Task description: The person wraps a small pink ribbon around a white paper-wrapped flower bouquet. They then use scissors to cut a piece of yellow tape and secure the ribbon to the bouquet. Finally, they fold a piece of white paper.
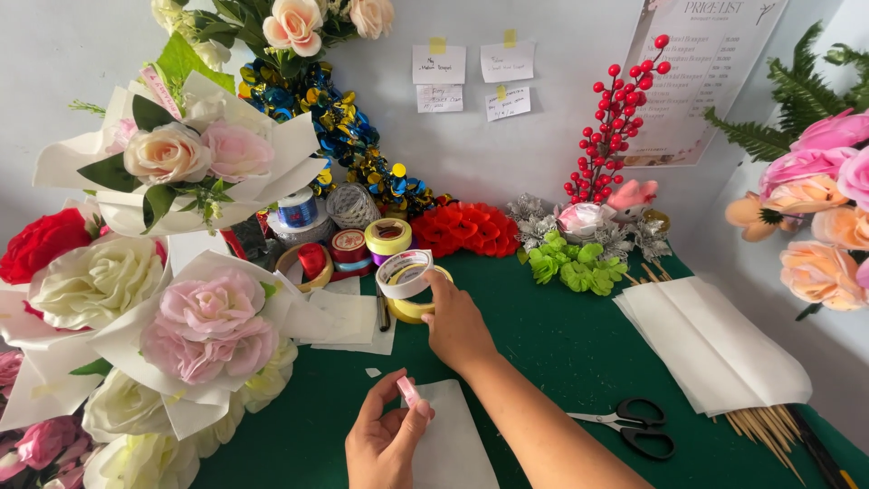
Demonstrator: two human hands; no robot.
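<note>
The right hand (455, 324) reaches forward across the green table (561, 353) and holds a white roll of tape (404, 273) by its rim, fingers curled around the ring and lifting it tilted above a yellow tape roll (412, 311) that lies flat just beneath. The left hand (385, 439) sits lower, near the table's front edge, with thumb and forefinger pressed together on a small pink piece (409, 391), which looks like a petal or a scrap of ribbon; I cannot tell which. Under that hand lies a white paper sheet (448, 444).

The white roll looks light and stiff, a cardboard-cored ring that should keep its shape under a firm grip; its outer face may be slick, so the rim or the inside of the core seems the surest place to hold it. The pink piece looks thin, soft and nearly weightless, easy to crease or drop, and is best pinched gently at one end.

Nearby stand more ribbon and tape spools (348, 246), wrapped rose bouquets (199, 326) at the left, black-handled scissors (634, 426) to the right, and a stack of white tissue sheets (715, 344) over wooden skewers (760, 430)
</note>
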